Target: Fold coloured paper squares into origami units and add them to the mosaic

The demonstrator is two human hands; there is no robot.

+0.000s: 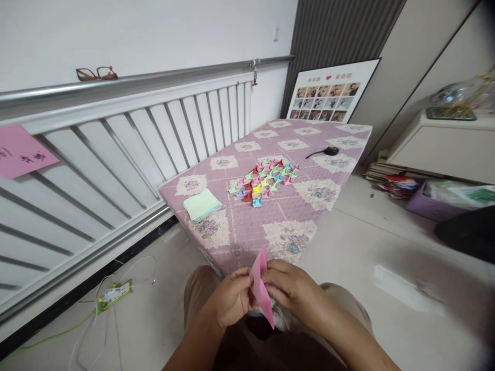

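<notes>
Between my two hands, over my lap at the table's near edge, is a pink sheet of paper (261, 288), partly folded and held on a slant. My left hand (236, 296) pinches its left side, thumb on the near face. On the other side my right hand (288, 286) grips the paper with curled fingers, the fingertips partly hidden by a fold. Further up the table lie several small folded paper pieces (257, 189) in pink, red, green, blue and yellow, grouped in rows. To their left rests a stack of pale green paper squares (201, 204).
A purple floral cloth covers the table (247, 232). A small black object with a cord (331, 151) lies near its right edge. White radiator bars (154, 139) run along the left, with glasses (96, 73) on the pipe above. A power strip (115, 296) with cables lies on the floor.
</notes>
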